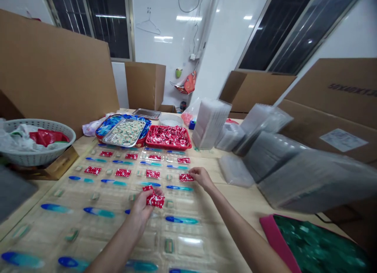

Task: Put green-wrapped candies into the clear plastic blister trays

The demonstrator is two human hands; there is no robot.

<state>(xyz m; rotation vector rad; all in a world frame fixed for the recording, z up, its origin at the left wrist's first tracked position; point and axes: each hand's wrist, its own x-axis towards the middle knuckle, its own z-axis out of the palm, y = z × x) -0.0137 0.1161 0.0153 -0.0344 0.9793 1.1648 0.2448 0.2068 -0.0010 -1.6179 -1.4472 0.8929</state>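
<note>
My left hand point(143, 207) is closed round a bunch of small red packets point(153, 197) above the near middle of the table. My right hand point(200, 175) reaches forward and pinches one red packet point(186, 177) at a clear plastic tray point(182, 175). Rows of clear plastic trays point(97, 194) cover the table, each with a blue toothbrush point(99, 212) and a small item; the farther ones also hold a red packet point(123, 172).
At the back stand a red tray of red packets point(168, 137), a metal tray of small pale packets point(126, 132) over a blue-filled tray, a white basket point(35, 141) at left and stacks of clear trays point(209, 124) at right. Cardboard boxes surround the table.
</note>
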